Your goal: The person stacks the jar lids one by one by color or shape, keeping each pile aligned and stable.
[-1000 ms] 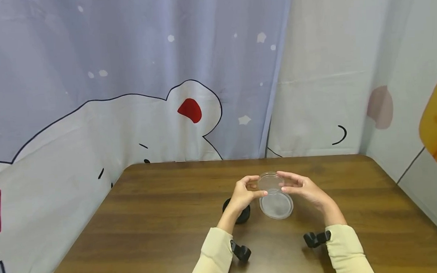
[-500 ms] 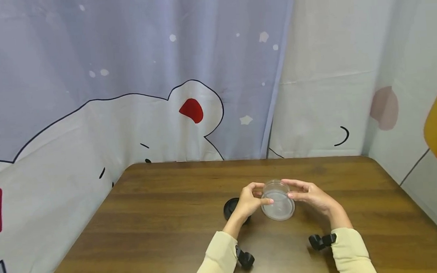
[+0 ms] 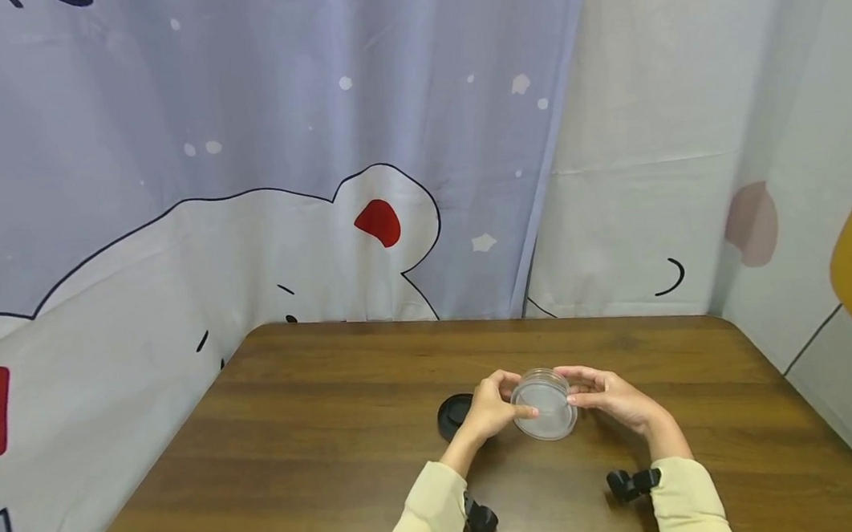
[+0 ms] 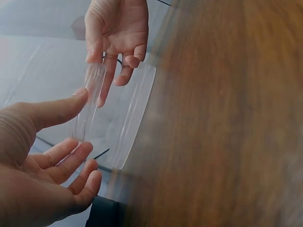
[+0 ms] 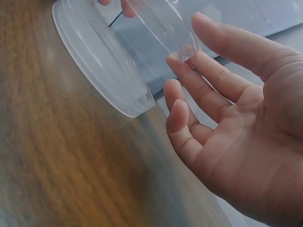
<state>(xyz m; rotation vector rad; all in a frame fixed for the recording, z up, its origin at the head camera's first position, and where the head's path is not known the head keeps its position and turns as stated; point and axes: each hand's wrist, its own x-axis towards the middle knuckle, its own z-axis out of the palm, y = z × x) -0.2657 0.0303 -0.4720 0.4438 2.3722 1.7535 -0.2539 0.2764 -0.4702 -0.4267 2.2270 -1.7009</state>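
Note:
Both hands hold a small clear round dish [image 4: 87, 111] by opposite sides of its rim. My left hand [image 3: 493, 407] pinches it with thumb and fingertips, and my right hand [image 3: 616, 401] does the same from the other side. Below it, a wider clear round dish [image 3: 550, 425] with a frosted look lies on the table, also visible in the right wrist view. A gap shows between the two in both wrist views. A black round lid-like piece [image 3: 451, 416] lies beside the left hand, partly hidden by it.
The brown wooden table [image 3: 277, 467] reaches back to a printed curtain [image 3: 310, 256]. Black wrist-worn cameras sit at both cuffs. In the left wrist view, a dark block-like thing [image 4: 104, 211] shows below the left fingers.
Both hands have moved down and nearer with the small clear dish, lowering it toward the wider dish. More of the black piece shows beside the left hand. The head view has tilted slightly.

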